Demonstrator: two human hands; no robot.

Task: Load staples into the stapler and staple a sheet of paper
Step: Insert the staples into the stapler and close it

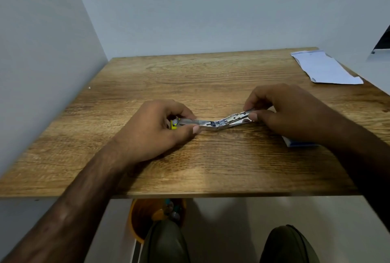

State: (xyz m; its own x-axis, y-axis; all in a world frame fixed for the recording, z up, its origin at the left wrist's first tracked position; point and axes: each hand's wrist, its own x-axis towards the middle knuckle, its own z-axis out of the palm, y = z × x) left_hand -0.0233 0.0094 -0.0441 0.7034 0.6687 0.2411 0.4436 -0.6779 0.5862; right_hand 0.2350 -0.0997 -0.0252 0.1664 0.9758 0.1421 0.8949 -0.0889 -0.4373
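A silver metal stapler (219, 123) with a yellow end lies swung wide open on the wooden table (190, 77), its two halves spread in a shallow V. My left hand (160, 127) grips the yellow-tipped half at the left. The right half is pinched at its tip between the thumb and fingers of my right hand (289, 112). A folded sheet of paper (326, 68) lies at the far right corner of the table. Partly hidden under my right wrist is a small blue and white staple box (295, 142).
Grey walls close the table on the left and at the back. Below the front edge stand an orange bin (139, 218) with small items in it, and my knees in dark green trousers. A dark object (384, 38) sits at the right edge.
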